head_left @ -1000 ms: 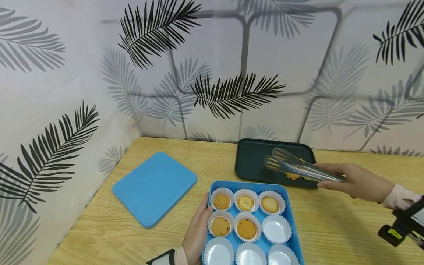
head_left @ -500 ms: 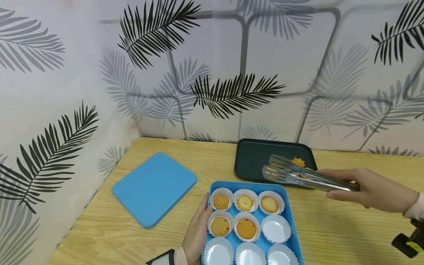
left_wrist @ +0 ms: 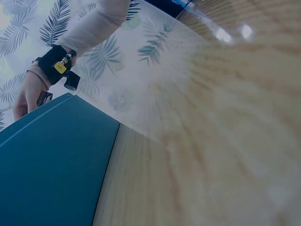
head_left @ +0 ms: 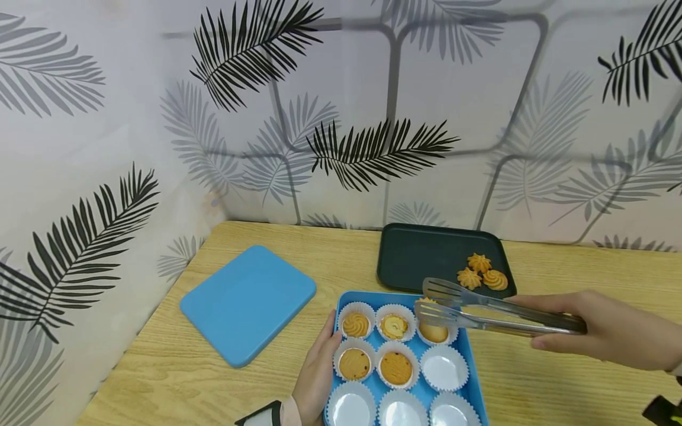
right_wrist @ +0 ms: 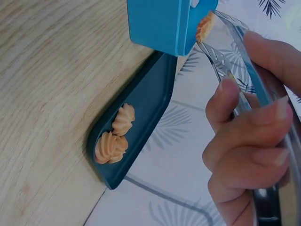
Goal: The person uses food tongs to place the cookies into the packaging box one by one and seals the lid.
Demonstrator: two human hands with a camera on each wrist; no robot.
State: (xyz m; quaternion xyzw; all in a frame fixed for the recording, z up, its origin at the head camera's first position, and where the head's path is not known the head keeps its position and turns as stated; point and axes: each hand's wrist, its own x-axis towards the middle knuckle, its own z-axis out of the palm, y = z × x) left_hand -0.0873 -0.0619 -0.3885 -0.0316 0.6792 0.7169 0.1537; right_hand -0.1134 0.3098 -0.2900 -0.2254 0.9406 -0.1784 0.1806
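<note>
My right hand (head_left: 607, 331) grips metal tongs (head_left: 501, 313), their tips above the far right part of a blue box (head_left: 474, 378). A ridged cookie (right_wrist: 204, 27) sits between the tong tips in the right wrist view; the tongs partly cover it in the head view. My left hand (head_left: 317, 370) holds the box's left wall, its thumb at the rim and fingers along the outside. White paper cups fill the box in rows. Several hold cookies, such as a chocolate-chip cookie (head_left: 354, 363); others, like one paper cup (head_left: 444, 368), show bare bottoms. The left wrist view does not show my left hand.
A dark tray (head_left: 421, 254) stands behind the box, with three piped cookies (head_left: 479, 262) at its right end. To the left lies a blue lid (head_left: 248, 305) on the wooden table (head_left: 160, 378). A leaf-patterned curtain (head_left: 341, 118) hangs behind the table.
The tongs have moved from the dark tray toward me, over the box's far right part, carrying a cookie. Three cookies on the tray are uncovered. My left hand has stayed put.
</note>
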